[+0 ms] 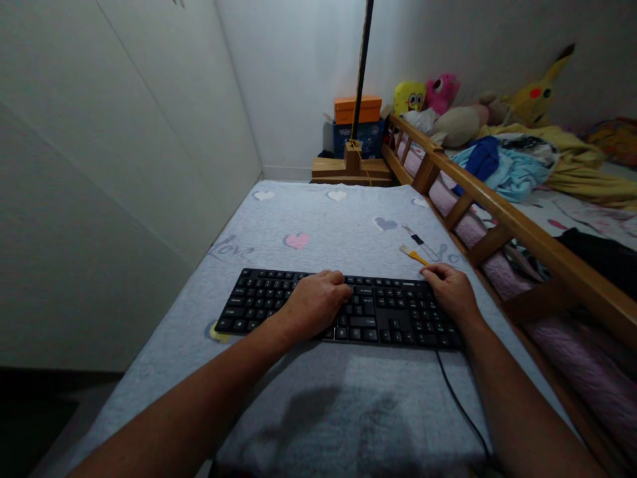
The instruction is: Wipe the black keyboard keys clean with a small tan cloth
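A black keyboard (393,318) lies flat across the cloth-covered table, its cable (460,405) trailing toward the near edge. My left hand (318,299) rests on its middle keys with the fingers curled together; what they hold, if anything, is hidden. Just past the keyboard's far right corner, my right hand (450,289) pinches the handle end of a small brush (413,255) with a yellow handle and pale bristles. The bristles point away to the left, over the cloth. Beyond the brush lies a thin metal tool with a black middle (417,239), perhaps tweezers.
Along the right runs a wooden bed rail (497,206), with clothes (517,172) and plush toys behind it. A dark pole (362,73) on a wooden base stands past the far edge, near an orange box (357,109). A pale cabinet wall (124,166) borders the left.
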Tool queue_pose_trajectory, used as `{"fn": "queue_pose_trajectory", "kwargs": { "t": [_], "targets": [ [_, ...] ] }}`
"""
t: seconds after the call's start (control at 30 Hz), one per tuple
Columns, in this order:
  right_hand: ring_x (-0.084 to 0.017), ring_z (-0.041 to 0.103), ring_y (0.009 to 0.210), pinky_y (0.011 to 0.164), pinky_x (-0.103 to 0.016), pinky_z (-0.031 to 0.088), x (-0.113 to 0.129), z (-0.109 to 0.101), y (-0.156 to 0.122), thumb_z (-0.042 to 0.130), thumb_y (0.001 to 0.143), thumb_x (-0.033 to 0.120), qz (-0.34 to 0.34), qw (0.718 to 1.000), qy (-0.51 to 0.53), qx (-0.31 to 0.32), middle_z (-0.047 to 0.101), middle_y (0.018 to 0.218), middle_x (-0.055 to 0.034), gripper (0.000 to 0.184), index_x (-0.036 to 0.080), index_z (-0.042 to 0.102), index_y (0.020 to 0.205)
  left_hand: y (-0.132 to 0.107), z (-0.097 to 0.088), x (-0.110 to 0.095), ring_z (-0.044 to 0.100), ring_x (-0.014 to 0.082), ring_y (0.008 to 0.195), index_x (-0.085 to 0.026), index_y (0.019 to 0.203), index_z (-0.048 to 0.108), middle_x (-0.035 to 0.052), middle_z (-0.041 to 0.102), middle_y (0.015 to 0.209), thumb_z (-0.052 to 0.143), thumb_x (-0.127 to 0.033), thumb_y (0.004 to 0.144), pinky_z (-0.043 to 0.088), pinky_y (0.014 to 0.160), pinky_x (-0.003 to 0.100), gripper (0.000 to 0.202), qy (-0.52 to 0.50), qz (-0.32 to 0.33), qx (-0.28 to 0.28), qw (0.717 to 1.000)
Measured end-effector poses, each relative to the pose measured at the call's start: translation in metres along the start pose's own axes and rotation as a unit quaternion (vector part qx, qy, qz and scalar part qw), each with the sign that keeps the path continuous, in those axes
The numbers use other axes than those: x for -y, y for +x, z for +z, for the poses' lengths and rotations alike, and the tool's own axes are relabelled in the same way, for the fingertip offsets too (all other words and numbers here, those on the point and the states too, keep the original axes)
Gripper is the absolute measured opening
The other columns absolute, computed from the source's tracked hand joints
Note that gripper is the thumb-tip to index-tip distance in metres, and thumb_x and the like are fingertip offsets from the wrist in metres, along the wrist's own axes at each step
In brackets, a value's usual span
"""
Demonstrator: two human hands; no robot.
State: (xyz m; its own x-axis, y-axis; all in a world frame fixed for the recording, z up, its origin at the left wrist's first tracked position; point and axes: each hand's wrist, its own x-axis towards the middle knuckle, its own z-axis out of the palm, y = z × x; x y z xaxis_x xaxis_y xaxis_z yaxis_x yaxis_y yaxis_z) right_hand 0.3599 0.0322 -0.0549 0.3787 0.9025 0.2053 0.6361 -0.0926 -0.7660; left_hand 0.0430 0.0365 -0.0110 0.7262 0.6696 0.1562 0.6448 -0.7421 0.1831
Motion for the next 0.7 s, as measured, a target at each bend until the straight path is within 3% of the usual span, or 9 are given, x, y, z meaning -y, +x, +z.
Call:
{"fn": "queue_pose_trajectory", "kwargs": {
  "t": [0.33,0.7],
  "targets": [
    [-0.025,0.065,0.079,0.08,-0.037,0.048,0.0,-0.001,0.0,0.059,0.068,0.048,0.001,1.0,-0.003,0.002,0.073,0.079,-0.0066,0.03,0.02,0.071,0.072,-0.012,-0.01,0.013,0.057,0.0159,0.075,-0.017,0.08,0.07,0.0055,0.065,0.084,0.049,-0.015,0.092,0.041,0.066,0.025,0.024,0.0,-0.018,0.013,1.0],
    [-0.025,0.065,0.079,0.079,-0.036,0.047,-0.001,-0.001,0.001,0.059,0.068,0.049,0.006,1.0,-0.019,0.002,0.073,0.079,-0.0067,0.033,0.019,0.072,0.073,-0.032,-0.02,0.036,0.06,0.0179,0.082,-0.018,0.084,0.072,0.0055,0.066,0.088,0.048,-0.017,0.093,0.043,0.071,0.026,0.025,0.009,-0.063,0.035,0.997]
  ]
}}
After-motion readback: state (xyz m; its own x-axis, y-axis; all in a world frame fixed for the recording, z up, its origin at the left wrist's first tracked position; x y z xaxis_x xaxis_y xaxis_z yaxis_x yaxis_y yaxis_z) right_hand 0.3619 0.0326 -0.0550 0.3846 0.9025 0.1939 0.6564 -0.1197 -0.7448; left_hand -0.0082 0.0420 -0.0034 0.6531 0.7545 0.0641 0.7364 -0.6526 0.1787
